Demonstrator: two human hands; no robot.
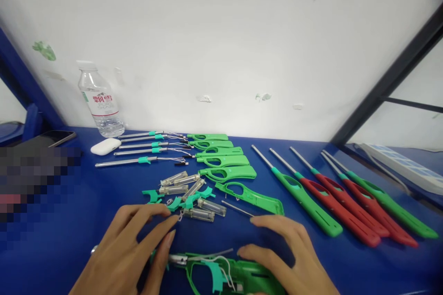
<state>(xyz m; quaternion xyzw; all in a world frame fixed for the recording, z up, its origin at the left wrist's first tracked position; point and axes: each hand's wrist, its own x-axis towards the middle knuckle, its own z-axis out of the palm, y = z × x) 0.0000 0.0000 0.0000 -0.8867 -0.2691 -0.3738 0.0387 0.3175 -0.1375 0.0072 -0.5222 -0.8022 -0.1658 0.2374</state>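
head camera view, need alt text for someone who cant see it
Two bare hands, left hand and right hand, rest on a half-assembled green plastic lighter body on a blue table. Behind lie small clear tubes, empty green handle shells, metal nozzle rods and finished red and green long lighters.

Open green lighter shell [238, 276], wires exposed, flat on blue table [104, 193].
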